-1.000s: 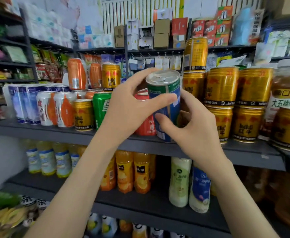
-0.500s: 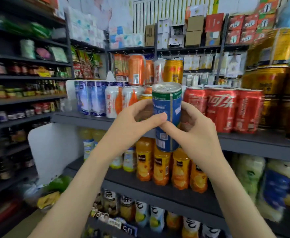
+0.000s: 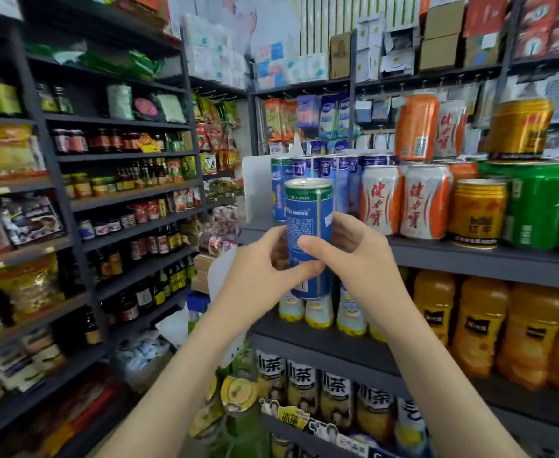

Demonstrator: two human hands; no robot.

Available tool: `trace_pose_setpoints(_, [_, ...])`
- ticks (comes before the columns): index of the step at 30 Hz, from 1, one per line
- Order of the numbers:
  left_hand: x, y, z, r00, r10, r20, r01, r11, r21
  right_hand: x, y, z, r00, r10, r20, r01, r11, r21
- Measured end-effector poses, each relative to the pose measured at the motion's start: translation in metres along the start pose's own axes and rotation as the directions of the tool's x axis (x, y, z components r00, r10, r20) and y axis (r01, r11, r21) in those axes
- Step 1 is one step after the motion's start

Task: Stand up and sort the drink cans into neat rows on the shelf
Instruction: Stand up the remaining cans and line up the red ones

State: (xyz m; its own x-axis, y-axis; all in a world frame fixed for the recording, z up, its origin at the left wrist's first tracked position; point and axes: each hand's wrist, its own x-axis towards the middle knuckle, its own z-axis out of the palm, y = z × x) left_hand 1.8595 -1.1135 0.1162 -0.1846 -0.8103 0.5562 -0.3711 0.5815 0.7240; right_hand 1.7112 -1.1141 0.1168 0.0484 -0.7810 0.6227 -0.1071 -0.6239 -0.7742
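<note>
A tall blue can with a green top band (image 3: 308, 223) is held upright in front of the shelf's left end. My left hand (image 3: 265, 276) grips its lower left side and my right hand (image 3: 361, 259) grips its right side, fingers curled round it. Behind it stands a row of similar blue cans (image 3: 327, 175) on the dark shelf (image 3: 470, 256). To their right stand white-and-orange cans (image 3: 400, 201), a gold can (image 3: 478, 213) and a green can (image 3: 541, 203). An orange can (image 3: 417, 127) and a gold can (image 3: 519, 127) sit stacked on top.
Orange juice bottles (image 3: 476, 328) and small white bottles (image 3: 318, 309) fill the shelf below. Tea bottles (image 3: 337, 401) stand lower still. A dark rack of sauce bottles and jars (image 3: 132, 193) lines the left wall. Bagged goods (image 3: 235, 401) lie on the floor.
The view has swung left along the shelf. Both hands carried the blue can leftward, from before the gold and red cans to the blue cans at the shelf's left end.
</note>
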Motion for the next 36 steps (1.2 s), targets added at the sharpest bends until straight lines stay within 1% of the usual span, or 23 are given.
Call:
trace_pose_setpoints(4, [0.020, -0.017, -0.013, 0.995, -0.027, -0.092, 0.022, 0.998, -0.052, 0.018, 0.006, 0.018, 0.997, -0.005, 0.076, 0.004, 1.000, 0.015])
trace_pose_setpoints(6, [0.037, -0.028, -0.016, 0.988, -0.048, -0.144, 0.041, 0.998, -0.053, 0.022, 0.015, 0.017, 0.998, 0.025, 0.060, -0.024, 0.999, -0.027])
trace_pose_setpoints(9, [0.066, -0.042, -0.018, 0.970, -0.081, -0.229, 0.078, 0.997, -0.019, 0.026, 0.028, 0.004, 0.999, 0.047, 0.005, -0.046, 0.989, -0.140])
trace_pose_setpoints(12, [0.090, -0.052, -0.021, 0.950, -0.130, -0.284, 0.124, 0.991, -0.041, 0.035, 0.034, -0.015, 1.000, 0.018, -0.025, -0.023, 0.977, -0.212])
trace_pose_setpoints(16, [0.111, -0.069, -0.032, 0.919, -0.175, -0.353, 0.161, 0.984, -0.070, 0.050, 0.042, -0.026, 0.999, -0.024, -0.026, 0.017, 0.964, -0.266])
trace_pose_setpoints(20, [0.120, -0.085, -0.040, 0.919, -0.223, -0.327, 0.180, 0.971, -0.156, 0.058, 0.057, -0.014, 1.000, -0.028, 0.007, 0.028, 0.951, -0.308])
trace_pose_setpoints(22, [0.127, -0.091, -0.043, 0.922, -0.226, -0.314, 0.179, 0.969, -0.173, 0.063, 0.062, -0.007, 1.000, -0.027, 0.008, 0.028, 0.946, -0.322])
trace_pose_setpoints(26, [0.144, -0.100, -0.041, 0.940, -0.212, -0.267, 0.178, 0.973, -0.144, 0.074, 0.066, 0.002, 0.998, -0.035, -0.053, 0.016, 0.945, -0.325])
trace_pose_setpoints(32, [0.168, -0.114, -0.032, 0.974, -0.156, -0.162, 0.159, 0.987, 0.006, 0.081, 0.070, 0.018, 0.990, -0.029, -0.140, -0.024, 0.931, -0.363])
trace_pose_setpoints(36, [0.173, -0.123, -0.031, 0.985, -0.138, -0.100, 0.137, 0.990, -0.020, 0.078, 0.073, 0.023, 0.980, -0.044, -0.196, -0.047, 0.897, -0.440])
